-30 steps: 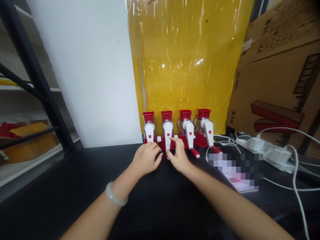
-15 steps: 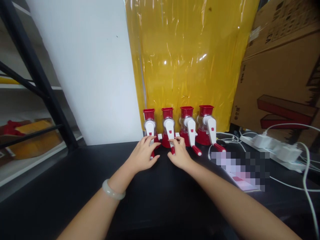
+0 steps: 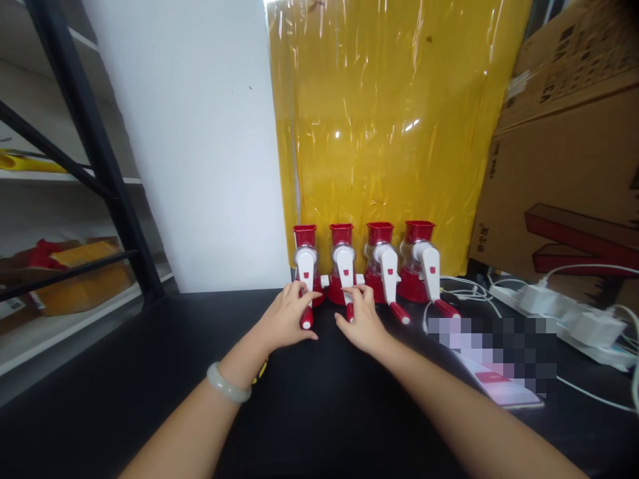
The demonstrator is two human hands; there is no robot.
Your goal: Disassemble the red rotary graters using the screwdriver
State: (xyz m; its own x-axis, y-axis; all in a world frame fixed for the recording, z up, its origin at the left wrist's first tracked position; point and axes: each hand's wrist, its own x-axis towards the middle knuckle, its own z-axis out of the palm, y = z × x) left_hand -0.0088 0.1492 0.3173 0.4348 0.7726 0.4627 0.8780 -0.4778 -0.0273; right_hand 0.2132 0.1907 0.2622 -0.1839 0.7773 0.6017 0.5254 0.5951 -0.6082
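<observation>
Leftmost grinder [image 3: 305,256] and its neighbour [image 3: 343,255], upright on your table [image 3: 210,359]
Your left hand [image 3: 285,318] spreads by one crank [image 3: 307,267]; your right hand [image 3: 364,322] half-curls, its grip unclear. Probably light, stiff, slick plastic: take the red handles [image 3: 307,319].

Pixelation masks much of the flat device [image 3: 510,398], and the frame crops the cardboard box [image 3: 559,159].

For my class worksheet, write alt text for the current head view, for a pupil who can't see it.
A person's left hand and right hand are at the cranks of the two leftmost of four red and white grinders, lined up on a black table. Behind is a yellow sheet; right, a power strip and cardboard box.
</observation>
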